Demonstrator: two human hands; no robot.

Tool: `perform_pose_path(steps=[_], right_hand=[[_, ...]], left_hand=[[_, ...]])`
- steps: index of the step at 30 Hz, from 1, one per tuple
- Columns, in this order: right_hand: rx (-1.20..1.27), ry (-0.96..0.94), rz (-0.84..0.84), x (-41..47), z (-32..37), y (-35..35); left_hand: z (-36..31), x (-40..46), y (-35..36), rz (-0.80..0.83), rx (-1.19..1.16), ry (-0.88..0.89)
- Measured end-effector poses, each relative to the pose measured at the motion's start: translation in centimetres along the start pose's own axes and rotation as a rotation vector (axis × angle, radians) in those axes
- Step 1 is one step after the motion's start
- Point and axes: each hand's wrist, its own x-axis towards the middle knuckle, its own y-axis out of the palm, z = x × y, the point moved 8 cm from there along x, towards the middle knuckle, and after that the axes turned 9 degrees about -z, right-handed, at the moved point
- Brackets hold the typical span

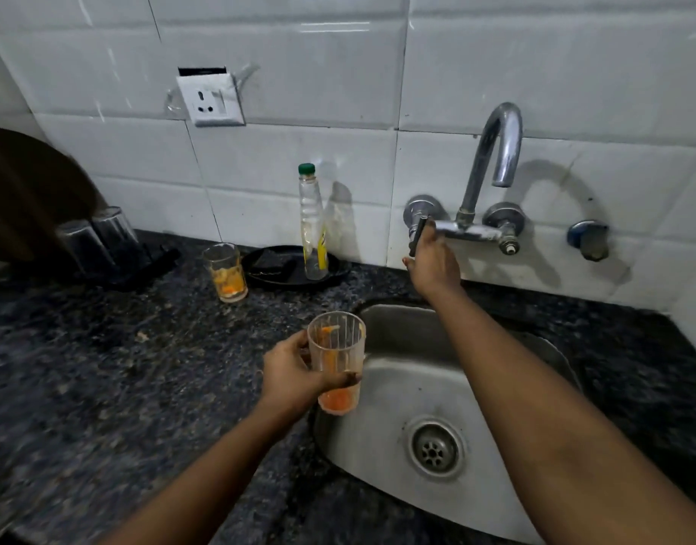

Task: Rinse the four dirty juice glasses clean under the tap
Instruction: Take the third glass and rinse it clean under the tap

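My left hand (295,375) grips a clear ribbed glass (336,359) with orange juice residue, upright over the left rim of the steel sink (496,407). My right hand (433,261) reaches up to the wall tap (492,163) and holds its dark lever handle (417,236). No water runs from the spout. A second dirty glass (225,272) with orange dregs stands on the dark counter at the back. Two clear glasses (96,238) stand upside down at the far left.
A black tray (267,269) holds a near-empty bottle with a green cap (313,226). A wall socket (210,100) sits above it. The speckled dark counter (102,367) runs left of the sink. A round brown object (20,190) leans at the far left.
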Motion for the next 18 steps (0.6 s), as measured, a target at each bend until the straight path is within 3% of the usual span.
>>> perform_pose_path(steps=[4,11,18], right_hand=[[-0.062,-0.041,-0.044,0.6,-0.2,0.4],[-0.256,-0.177,0.032,-0.6,1.2,0.6],[0.249,0.192,0.273,-11.0,-8.6,2.2]], left_hand=[[-0.3,0.2,0.3,0.011,0.012,0.009],[0.2,0.3,1.8,0.068,0.047,-0.008],[2.2,-0.9,6.6,0.161,0.051,-0.07]])
